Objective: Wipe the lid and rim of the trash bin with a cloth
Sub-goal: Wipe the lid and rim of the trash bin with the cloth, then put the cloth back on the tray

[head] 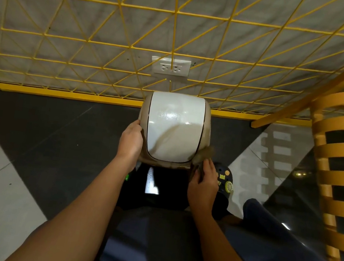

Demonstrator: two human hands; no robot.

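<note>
A small trash bin stands on the dark floor against the wall, with a glossy white swing lid [175, 126] set in a beige rim [145, 111]. My left hand [131, 140] grips the rim's left side. My right hand [202, 185] presses a brownish cloth [204, 156] against the near right corner of the rim. The cloth looks blurred, and part of it is hidden under my fingers. The bin's body below the rim is hidden by the lid.
A yellow wire grid [112, 44] covers the grey wall behind the bin, with a white double socket [171, 66] just above it. A wooden slatted chair [341, 176] stands at the right. My shoe [225, 181] is beside the bin's right corner.
</note>
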